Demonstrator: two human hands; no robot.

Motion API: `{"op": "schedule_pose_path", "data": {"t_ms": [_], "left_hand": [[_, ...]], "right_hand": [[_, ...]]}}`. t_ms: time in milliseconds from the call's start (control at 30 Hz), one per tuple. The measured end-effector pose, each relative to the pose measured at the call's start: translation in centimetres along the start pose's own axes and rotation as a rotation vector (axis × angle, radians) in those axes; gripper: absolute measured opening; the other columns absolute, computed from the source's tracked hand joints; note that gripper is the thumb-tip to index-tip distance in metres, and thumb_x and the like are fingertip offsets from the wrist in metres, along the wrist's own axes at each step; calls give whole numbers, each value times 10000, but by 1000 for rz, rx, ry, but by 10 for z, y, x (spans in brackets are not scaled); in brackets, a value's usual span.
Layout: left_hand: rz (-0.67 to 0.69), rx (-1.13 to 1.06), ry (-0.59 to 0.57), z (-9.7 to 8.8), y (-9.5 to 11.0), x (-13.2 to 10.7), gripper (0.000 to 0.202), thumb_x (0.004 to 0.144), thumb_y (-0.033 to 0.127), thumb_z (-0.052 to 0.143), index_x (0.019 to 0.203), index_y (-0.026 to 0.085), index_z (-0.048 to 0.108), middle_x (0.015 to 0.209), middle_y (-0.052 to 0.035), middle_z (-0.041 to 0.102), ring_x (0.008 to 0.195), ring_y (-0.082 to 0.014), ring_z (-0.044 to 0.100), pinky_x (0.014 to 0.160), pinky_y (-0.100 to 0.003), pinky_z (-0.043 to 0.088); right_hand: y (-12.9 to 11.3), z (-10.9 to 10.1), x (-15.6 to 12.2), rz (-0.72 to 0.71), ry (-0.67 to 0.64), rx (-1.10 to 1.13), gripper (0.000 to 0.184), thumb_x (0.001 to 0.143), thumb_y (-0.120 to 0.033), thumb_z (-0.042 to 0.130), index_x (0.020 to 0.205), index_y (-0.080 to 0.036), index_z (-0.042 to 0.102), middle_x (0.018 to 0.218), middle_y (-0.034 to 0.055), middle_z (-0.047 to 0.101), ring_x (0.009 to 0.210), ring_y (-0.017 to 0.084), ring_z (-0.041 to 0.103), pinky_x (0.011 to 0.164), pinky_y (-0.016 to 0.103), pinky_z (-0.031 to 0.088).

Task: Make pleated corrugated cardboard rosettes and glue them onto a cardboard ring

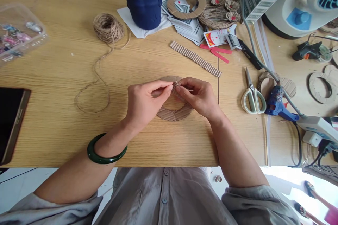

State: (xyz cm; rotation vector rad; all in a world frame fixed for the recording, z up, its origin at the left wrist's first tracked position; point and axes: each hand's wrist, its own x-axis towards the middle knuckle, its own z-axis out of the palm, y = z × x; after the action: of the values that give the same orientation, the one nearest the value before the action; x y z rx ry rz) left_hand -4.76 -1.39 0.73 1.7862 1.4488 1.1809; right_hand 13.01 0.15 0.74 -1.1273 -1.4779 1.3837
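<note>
Left hand (144,103) and right hand (200,96) pinch corrugated piece (175,84) above cardboard ring (174,115).

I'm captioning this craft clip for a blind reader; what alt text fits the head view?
The left hand and right hand together pinch a small brown piece over a corrugated cardboard ring lying on a wooden table. A ball of twine lies beyond on the left, scissors and a blue glue gun on the right.
</note>
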Motion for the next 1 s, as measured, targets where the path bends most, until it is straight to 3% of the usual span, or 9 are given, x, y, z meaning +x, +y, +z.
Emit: {"op": "schedule_pose_path", "data": {"t_ms": [133,400,700,1000], "left_hand": [[22,-7,-16,0,0,0,134,883,277,703,953,290,817,918,21,822,772,-182,778,709,-259,615],[31,14,-23,0,-2,0,141,895,278,692,969,286,813,939,13,822,792,-180,776,726,-259,607],[203,69,21,3,-4,0,160,881,196,691,977,237,812,944,-15,824,786,-176,778,734,-260,604],[142,22,-15,4,-8,1,148,851,246,739,974,228,820,925,-20,824,765,-182,775,728,-276,613]], "right_hand": [[-2,1,0,1,19,19,296,848,-447,733,810,-164,656,724,-3,631,655,101,537,589,249,413],[-1,2,1,38,31,37,383,808,-536,764,800,-168,655,693,-7,635,631,97,534,572,247,417],[-1,5,2,127,44,155,401,752,-530,810,790,-166,646,710,-15,641,621,96,591,572,233,504],[1,2,1,125,20,115,371,792,-523,779,777,-170,662,700,-7,653,625,103,585,586,243,487]]}}
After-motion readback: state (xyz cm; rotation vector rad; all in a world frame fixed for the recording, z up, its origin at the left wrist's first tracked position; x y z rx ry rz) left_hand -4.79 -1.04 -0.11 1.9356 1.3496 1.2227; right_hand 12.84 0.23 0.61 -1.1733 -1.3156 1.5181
